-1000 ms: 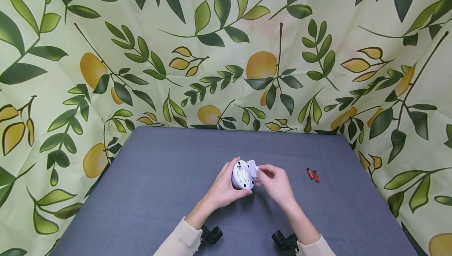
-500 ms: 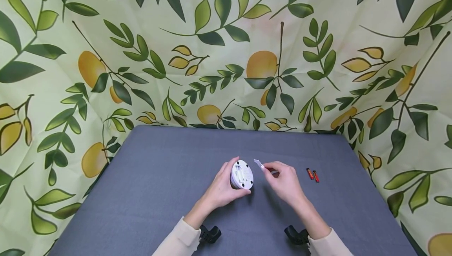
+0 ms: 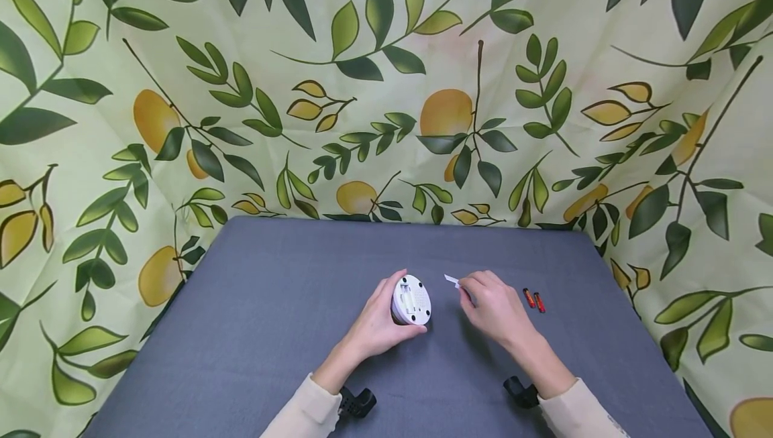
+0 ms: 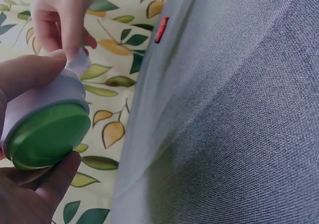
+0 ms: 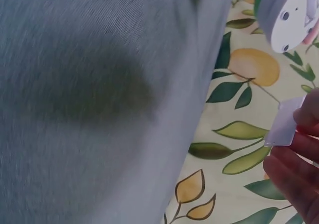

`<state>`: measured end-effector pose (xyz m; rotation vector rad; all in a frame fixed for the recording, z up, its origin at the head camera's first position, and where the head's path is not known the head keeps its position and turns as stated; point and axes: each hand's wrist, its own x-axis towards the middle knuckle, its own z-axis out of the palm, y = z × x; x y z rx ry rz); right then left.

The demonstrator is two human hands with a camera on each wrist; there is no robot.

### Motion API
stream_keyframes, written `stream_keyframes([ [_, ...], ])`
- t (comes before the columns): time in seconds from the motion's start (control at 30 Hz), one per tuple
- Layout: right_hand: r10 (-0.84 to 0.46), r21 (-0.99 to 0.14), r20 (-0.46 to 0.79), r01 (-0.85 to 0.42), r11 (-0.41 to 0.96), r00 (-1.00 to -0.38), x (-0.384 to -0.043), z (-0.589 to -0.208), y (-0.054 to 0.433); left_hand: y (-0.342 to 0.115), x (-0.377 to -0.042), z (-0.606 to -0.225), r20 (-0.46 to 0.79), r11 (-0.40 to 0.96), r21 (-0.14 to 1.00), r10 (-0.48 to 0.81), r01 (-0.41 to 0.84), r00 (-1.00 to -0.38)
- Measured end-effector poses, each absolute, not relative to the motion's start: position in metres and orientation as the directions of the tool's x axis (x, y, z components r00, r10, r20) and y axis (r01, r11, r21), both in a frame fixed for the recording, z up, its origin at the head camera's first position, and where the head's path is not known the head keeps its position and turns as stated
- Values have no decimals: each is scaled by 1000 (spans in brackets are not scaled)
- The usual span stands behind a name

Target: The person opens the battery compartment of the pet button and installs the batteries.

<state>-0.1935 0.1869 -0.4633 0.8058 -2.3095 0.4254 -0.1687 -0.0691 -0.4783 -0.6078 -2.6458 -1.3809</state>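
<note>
My left hand (image 3: 377, 322) grips a round white battery-powered device (image 3: 417, 300) around its rim. Its base faces up toward me, with dark feet and an uncovered battery compartment that looks bare. The left wrist view shows a smooth green face (image 4: 52, 134) on the device's other side. Between thumb and fingers, my right hand (image 3: 492, 307) pinches a small flat white battery cover (image 5: 285, 123), held apart from the device. Two red batteries (image 3: 539, 302) lie side by side on the table, just right of my right hand.
A grey cloth covers the table (image 3: 290, 277). Behind it and along both sides hangs a pale curtain (image 3: 386, 102) printed with leaves and fruit. A black wrist camera (image 3: 357, 402) sits below each hand.
The battery cover has come away from the device's base. My right hand has moved right with it, toward the batteries, and its wrist has turned. My left hand has barely moved.
</note>
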Motion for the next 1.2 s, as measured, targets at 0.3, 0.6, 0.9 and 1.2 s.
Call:
stream_keyframes([
  [0.3,-506,-1,589,-627,779,-630,-207,-466,199,-70,-168,-477,273,520,759,295,393,-916],
  [0.6,-487,-37,507,-583,812,-711,-224,-476,205,-71,-167,-478,243,519,773,291,366,-925],
  [0.9,-480,-44,424,-547,836,-768,-238,-490,207,-72,-167,-478,231,519,778,286,353,-930],
  [1.2,-516,-30,325,-554,832,-792,-246,-499,210,-74,-164,-479,238,520,774,291,362,-927],
])
